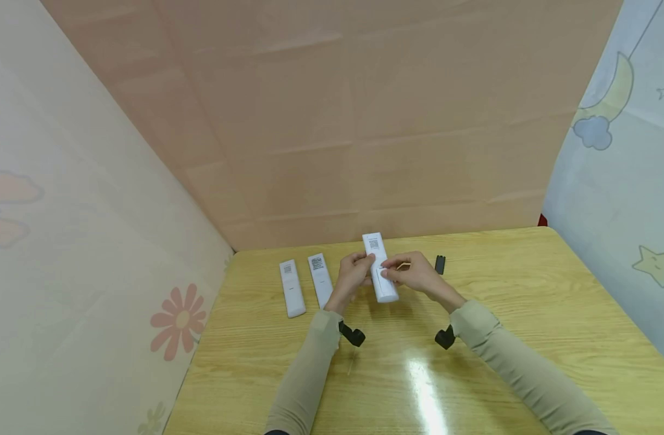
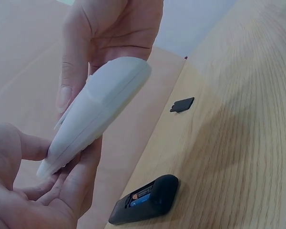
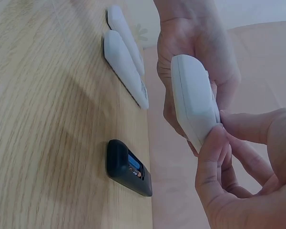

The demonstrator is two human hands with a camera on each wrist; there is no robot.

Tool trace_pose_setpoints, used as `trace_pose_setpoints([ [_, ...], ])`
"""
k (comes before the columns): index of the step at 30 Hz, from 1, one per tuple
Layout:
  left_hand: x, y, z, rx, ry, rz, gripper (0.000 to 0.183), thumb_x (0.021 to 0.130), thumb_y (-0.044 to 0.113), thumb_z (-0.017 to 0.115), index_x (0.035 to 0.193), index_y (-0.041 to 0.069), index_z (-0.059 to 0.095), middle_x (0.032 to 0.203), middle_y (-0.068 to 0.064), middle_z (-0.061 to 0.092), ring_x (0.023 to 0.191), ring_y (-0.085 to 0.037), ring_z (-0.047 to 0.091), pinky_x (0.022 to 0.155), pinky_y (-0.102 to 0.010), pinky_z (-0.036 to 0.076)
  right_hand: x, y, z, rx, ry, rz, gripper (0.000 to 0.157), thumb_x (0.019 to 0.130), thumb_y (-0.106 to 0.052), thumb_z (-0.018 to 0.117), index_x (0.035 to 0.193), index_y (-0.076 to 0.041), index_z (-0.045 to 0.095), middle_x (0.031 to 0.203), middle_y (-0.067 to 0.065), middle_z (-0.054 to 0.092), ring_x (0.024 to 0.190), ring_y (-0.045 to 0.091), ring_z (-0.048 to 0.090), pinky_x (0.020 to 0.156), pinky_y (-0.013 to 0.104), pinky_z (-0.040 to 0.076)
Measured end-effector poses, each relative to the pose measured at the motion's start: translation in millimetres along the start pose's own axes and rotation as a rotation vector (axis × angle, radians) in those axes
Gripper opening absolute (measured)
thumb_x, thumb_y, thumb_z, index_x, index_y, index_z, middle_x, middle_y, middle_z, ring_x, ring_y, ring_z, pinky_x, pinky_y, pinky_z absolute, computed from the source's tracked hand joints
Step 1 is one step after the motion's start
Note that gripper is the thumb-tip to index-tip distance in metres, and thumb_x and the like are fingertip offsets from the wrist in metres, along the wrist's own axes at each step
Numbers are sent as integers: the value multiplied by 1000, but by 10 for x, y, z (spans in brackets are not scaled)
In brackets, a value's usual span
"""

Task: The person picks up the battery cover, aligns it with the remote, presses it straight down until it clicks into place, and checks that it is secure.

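White remotes [image 1: 292,289]: 3 total (1 held above the tabletop [image 1: 386,386], 2 lying on it). Black remote [image 2: 155,207]: 1, on tabletop. Batteries [image 2: 140,200] visible inside: 2. Black cover [image 1: 440,264]: 1, on tabletop.

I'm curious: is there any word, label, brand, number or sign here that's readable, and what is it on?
No text can be read.
Held white remote: printed block, too small to read.
Leftmost white remote in the head view: a similar printed block, too small.
White remote beside it: printed block too, also too small.
Batteries in the black remote: any markings are too blurred.
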State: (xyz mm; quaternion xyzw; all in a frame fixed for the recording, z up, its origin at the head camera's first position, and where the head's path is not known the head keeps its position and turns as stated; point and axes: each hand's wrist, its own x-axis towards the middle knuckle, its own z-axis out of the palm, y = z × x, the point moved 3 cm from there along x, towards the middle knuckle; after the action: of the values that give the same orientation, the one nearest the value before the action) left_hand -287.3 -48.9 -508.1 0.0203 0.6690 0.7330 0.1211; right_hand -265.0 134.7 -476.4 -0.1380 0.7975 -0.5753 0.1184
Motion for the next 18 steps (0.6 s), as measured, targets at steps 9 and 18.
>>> trace_pose_setpoints([
  [9,9,-7,0,1,28,-18,44,99,39,63,133,10,58,115,-8,67,99,-27,71,88,-52,56,3,3,7,-22,22,-28,31,95,-21,71,119,0,69,118,21,66,92,29,67,82,54,57],
  [18,33,-26,11,-26,39,-20,40,99,35,64,128,8,61,112,-10,68,96,-27,71,88,-52,56,1,13,14,-39,63,-17,29,93,-22,74,116,-5,68,107,15,64,92,29,64,82,58,55],
])
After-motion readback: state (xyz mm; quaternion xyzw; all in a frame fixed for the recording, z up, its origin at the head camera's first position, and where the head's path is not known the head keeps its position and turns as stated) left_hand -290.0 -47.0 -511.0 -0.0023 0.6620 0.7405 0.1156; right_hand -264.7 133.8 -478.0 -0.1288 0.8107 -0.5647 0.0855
